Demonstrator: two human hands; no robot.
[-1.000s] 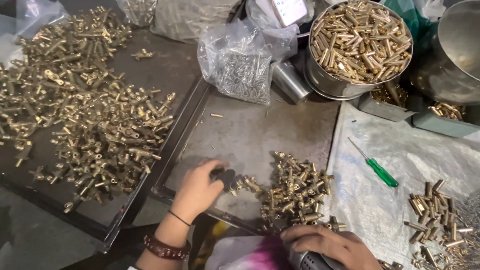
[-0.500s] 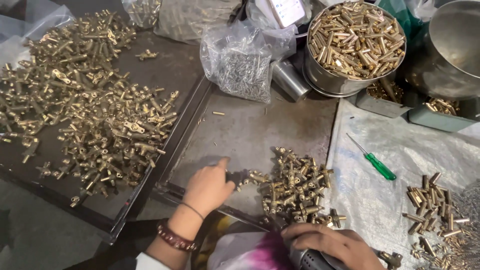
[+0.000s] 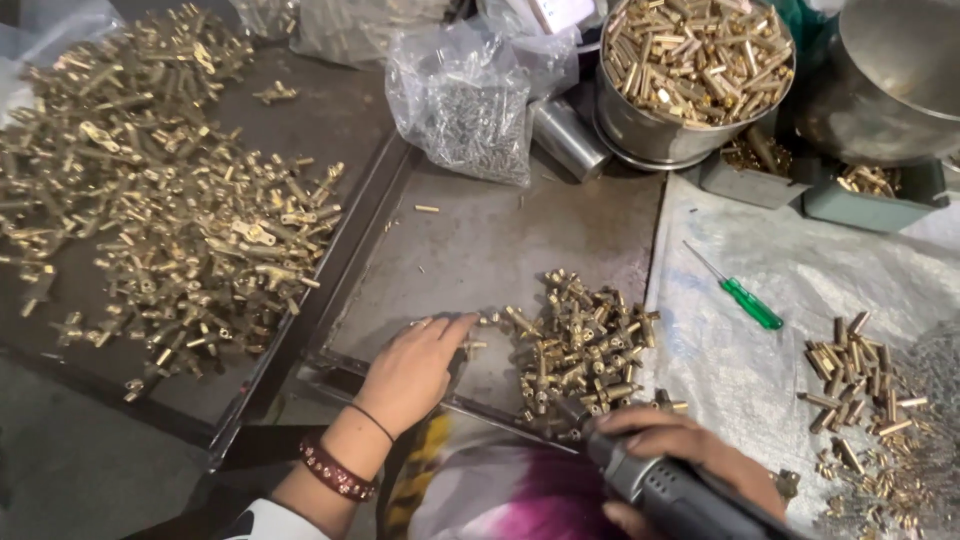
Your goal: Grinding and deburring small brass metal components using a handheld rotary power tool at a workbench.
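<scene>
Your left hand [image 3: 415,365] lies palm down on the grey metal tray [image 3: 500,240], fingers stretched forward and held close together, their tips reaching the edge of the small pile of brass fittings [image 3: 580,350] that sits at about 3 o'clock from the hand; the fingertips touch the nearest pieces, but whether they pinch one you cannot tell from this view. A dark thread and a beaded bracelet [image 3: 335,470] circle that wrist. Your right hand [image 3: 680,455] is at 5 o'clock from the pile, fingers wrapped tight around the grey body of a power screwdriver [image 3: 670,495], whose nose points up toward the pile at about 11 o'clock. On the pale sheet [image 3: 800,300] at 2 o'clock from the right hand lies a green-handled screwdriver [image 3: 738,292], and at 3 o'clock a loose scatter of brass sleeves [image 3: 865,375]. Well apart, at 10 o'clock from the left hand, a broad heap of brass parts [image 3: 170,210] covers a dark tray [image 3: 350,110]. At 12 o'clock, beyond the grey tray, stand a clear bag of small screws [image 3: 470,110] and a steel bowl [image 3: 650,135] filled with brass pieces.
</scene>
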